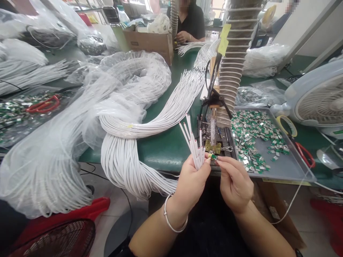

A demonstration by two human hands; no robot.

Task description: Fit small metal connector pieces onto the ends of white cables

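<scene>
My left hand (190, 182) is closed around a small bunch of white wires (193, 142), their tips fanned upward. My right hand (233, 180) is pinched on a tiny green chip (214, 156), held against the end of one wire at my left thumb. Both hands hover at the near edge of the green table (166, 146), just in front of a small black fixture (214, 107) with a clip. A long bundle of white wires (160, 114) runs across the table and drops over its edge to my left.
A grey tray (284, 167) with several green chips lies to the right, with red-handled scissors (304, 153) and a tape roll (286, 125). A ribbed hose (235, 60) rises behind the fixture. A white fan (318, 100) stands far right. Another person (189, 21) sits across, beside a cardboard box (150, 43).
</scene>
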